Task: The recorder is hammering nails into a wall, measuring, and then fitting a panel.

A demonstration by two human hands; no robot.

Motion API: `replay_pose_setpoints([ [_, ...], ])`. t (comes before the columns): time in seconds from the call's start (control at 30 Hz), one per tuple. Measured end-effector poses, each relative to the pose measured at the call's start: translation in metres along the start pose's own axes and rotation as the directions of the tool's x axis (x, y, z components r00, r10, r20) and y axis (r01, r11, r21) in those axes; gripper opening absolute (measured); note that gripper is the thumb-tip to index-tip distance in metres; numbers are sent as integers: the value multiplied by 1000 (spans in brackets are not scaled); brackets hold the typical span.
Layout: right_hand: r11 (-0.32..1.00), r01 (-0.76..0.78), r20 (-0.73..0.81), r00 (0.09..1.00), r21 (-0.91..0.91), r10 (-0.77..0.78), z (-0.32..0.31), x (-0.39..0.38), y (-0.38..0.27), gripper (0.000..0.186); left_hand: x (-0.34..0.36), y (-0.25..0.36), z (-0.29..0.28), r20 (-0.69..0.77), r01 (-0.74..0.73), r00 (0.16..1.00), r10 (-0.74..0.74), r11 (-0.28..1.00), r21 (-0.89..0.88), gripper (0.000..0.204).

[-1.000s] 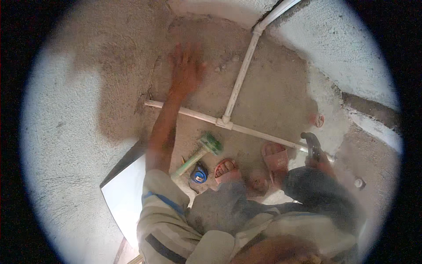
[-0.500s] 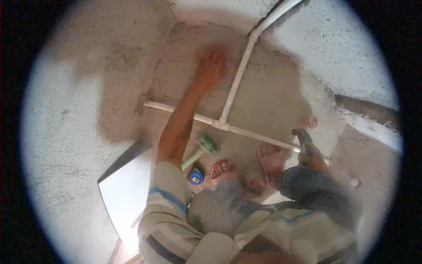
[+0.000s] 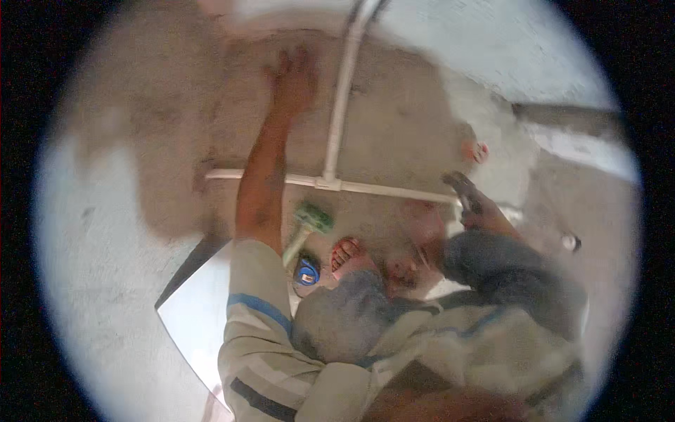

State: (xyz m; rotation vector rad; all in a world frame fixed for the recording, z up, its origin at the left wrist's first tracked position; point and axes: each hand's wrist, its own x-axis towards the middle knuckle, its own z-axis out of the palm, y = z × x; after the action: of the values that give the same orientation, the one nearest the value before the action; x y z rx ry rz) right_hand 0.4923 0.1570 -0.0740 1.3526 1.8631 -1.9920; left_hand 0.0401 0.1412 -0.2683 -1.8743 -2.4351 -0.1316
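Observation:
My left hand (image 3: 293, 81) reaches far out, palm down over the brown floor, its fingers spread and nothing in them. It lies left of the upper white pipe (image 3: 340, 105) without touching it. That pipe meets a cross pipe (image 3: 394, 191) at a tee joint (image 3: 328, 184); my left forearm passes over the left arm of the cross pipe. At the right end of the cross pipe my right hand (image 3: 474, 207) is closed around something dark; blur hides what it is. A hammer with a green head (image 3: 313, 216) and a blue tape measure (image 3: 306, 272) lie below my left forearm.
My sandalled foot (image 3: 346, 257) stands beside the tape measure. A bright white panel (image 3: 200, 309) leans at the lower left. A small round white object (image 3: 569, 242) lies at the far right, and a reddish round piece (image 3: 478, 152) above my right hand.
The whole view has shifted, so the pipes sit further left and higher. My left hand has moved slightly left, away from the upper pipe, with its fingers spread. My right hand stays at the pipe's end.

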Motion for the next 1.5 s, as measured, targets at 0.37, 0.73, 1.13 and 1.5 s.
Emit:
replay_pose_setpoints([
  [0.37,965,-180,311,921,-191,233,12,-12,-7,69,-36,8,7,36,-174,984,175,984,-37,44],
  [0.73,918,-195,477,806,-345,350,7,3,-3,55,-68,90,-32,-26,-18,1000,5,828,-561,50],
  [1.13,790,-272,312,810,-550,496,20,-10,-29,55,-4,158,-4,-156,-27,987,-29,938,-345,68],
  [1.5,934,-192,245,931,-300,270,-1,-13,32,68,-88,152,-30,-22,-189,978,209,832,-522,62],
])
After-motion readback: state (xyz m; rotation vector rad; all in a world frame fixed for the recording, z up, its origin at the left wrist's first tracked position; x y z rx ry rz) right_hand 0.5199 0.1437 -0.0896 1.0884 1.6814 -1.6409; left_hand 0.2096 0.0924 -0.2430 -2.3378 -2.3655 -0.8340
